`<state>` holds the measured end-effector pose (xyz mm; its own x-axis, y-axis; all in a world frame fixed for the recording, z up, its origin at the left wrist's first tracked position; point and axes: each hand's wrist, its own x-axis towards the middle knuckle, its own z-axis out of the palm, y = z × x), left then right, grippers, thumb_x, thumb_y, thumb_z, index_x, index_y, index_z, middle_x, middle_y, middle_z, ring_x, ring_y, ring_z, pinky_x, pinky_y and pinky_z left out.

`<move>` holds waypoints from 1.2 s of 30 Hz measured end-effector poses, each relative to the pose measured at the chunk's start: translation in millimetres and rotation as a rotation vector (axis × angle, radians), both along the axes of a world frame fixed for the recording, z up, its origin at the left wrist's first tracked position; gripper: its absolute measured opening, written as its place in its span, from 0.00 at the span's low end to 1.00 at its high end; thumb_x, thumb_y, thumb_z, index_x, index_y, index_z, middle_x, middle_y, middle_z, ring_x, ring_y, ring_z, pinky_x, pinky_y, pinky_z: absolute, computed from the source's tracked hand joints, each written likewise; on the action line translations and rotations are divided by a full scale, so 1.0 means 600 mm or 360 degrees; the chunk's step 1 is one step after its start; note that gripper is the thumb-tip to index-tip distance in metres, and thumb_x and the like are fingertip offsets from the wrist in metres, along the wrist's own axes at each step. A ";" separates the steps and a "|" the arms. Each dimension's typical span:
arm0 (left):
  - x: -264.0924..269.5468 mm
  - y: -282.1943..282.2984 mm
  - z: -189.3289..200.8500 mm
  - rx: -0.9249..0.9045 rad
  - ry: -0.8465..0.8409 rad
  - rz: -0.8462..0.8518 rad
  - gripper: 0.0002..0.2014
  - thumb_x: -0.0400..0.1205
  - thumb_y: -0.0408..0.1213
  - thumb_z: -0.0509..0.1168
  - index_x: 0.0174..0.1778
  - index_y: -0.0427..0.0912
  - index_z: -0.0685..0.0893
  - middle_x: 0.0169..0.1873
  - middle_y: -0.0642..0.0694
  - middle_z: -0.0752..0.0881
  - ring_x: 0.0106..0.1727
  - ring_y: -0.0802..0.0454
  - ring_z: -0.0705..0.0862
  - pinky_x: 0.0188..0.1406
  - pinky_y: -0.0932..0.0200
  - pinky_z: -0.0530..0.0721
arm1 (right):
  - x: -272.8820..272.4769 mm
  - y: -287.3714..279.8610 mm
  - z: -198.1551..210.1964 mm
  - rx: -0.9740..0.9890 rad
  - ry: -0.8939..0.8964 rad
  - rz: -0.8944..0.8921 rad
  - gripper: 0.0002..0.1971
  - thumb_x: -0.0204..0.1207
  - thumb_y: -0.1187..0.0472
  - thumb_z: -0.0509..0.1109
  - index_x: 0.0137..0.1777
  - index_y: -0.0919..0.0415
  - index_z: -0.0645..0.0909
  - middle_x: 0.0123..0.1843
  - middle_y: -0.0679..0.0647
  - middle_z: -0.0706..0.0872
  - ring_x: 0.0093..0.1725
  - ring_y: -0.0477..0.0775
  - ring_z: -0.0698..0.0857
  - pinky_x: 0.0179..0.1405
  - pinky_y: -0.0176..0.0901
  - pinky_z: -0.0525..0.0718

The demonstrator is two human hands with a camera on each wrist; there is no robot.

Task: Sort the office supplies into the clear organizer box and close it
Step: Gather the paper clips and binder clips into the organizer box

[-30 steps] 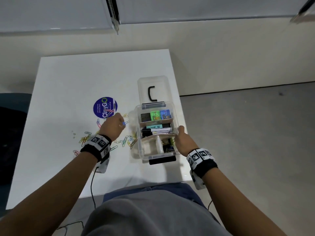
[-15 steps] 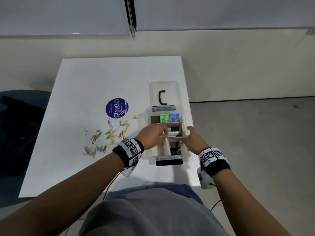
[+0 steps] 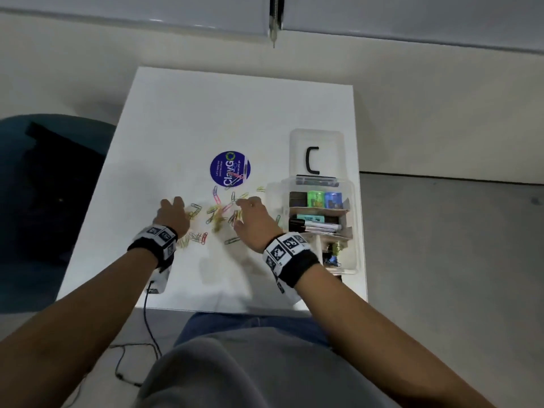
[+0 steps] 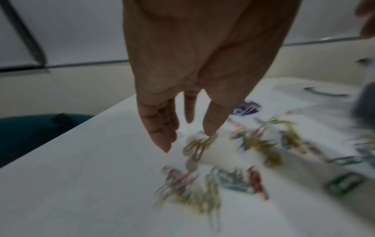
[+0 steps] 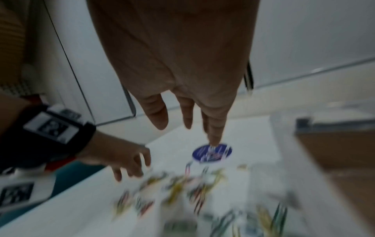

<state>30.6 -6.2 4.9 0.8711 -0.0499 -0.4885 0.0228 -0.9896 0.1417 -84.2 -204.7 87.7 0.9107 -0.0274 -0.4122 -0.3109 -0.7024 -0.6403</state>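
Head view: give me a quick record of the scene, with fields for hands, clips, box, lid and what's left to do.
left hand: open, fingers down at the left edge of the paper clips
right hand: open, over their right edge
paper clips: loose on the table, coloured, none held
box: open, partly filled
lid: lying flat behind the box
left to do: clips into box, close lid

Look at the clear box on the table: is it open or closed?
Open. The clear box shows its compartments uncovered, and its lid lies flat behind it with the black handle facing up.
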 end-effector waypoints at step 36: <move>0.057 -0.053 -0.101 -0.0372 0.0130 -0.1459 0.29 0.85 0.30 0.57 0.83 0.35 0.58 0.84 0.36 0.55 0.86 0.39 0.52 0.86 0.47 0.52 | 0.099 0.052 -0.175 -0.0328 0.0546 0.0157 0.37 0.76 0.67 0.66 0.84 0.64 0.55 0.86 0.62 0.52 0.85 0.64 0.54 0.84 0.57 0.59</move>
